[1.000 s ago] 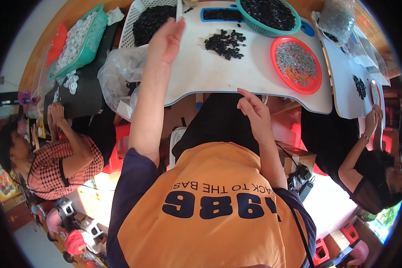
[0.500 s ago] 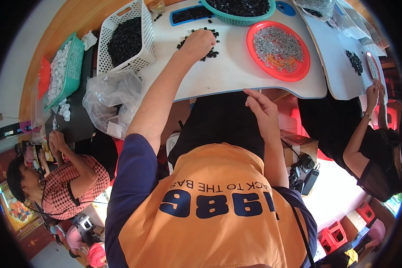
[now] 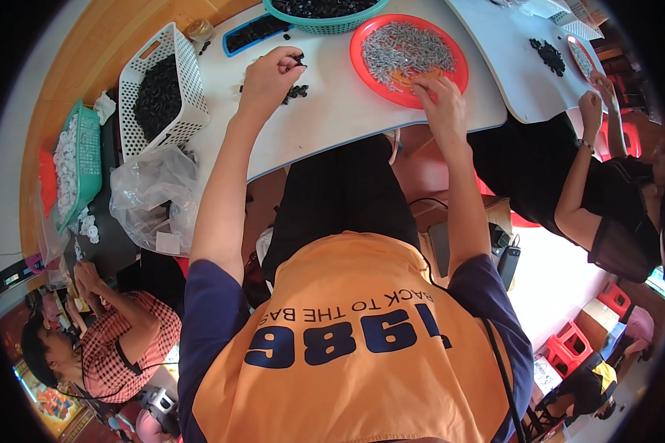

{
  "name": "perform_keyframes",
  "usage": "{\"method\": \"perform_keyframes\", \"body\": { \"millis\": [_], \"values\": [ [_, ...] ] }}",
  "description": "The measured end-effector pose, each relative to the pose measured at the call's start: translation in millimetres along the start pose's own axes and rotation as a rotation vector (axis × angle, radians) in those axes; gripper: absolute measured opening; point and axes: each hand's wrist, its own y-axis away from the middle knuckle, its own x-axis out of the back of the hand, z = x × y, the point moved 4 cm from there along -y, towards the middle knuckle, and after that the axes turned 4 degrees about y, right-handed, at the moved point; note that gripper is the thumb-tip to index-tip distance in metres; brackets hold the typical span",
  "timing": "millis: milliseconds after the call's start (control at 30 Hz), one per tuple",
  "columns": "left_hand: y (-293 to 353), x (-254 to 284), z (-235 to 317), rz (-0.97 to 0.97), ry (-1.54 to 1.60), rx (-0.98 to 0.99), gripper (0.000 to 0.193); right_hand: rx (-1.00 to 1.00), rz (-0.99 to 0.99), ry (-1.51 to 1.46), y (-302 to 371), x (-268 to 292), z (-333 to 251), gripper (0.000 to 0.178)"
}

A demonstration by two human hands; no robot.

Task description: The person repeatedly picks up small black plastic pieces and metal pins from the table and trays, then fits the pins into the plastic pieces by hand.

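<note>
The left hand (image 3: pixel 267 77) pinches small black pieces (image 3: pixel 298 61) just above a loose dark pile (image 3: pixel 297 93) on a white table (image 3: pixel 332 96); the right hand (image 3: pixel 445 109) lowers bunched fingertips to silvery metal pieces (image 3: pixel 410 48) in a red plate (image 3: pixel 357 53), its grip unclear. Dark lettering (image 3: pixel 320 315) and large numerals (image 3: pixel 320 345) run upside down across an orange shirt (image 3: pixel 332 399).

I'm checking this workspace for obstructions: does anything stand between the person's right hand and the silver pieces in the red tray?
Nothing visible does: the right hand reaches over the near rim of the red tray, right beside the silver pieces; contact is unclear.
</note>
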Motion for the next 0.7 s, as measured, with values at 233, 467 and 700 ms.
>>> {"method": "perform_keyframes", "body": {
  "millis": [233, 467, 700],
  "values": [
    [117, 10, -9, 0.065, 1.042, 0.413, 0.021, 0.133, -0.148, 0.153, -32, -43, -13, 0.019],
    [232, 40, -51, 0.084, 1.705, 0.579, 0.016, 0.165, -0.253, 0.06, -9, -92, -85, 0.021],
    [301, 88, -30, 0.068, 1.772, 0.559, 0.022, 0.079, -0.287, -0.105, 21, -82, -160, 0.024]
  ]
}}
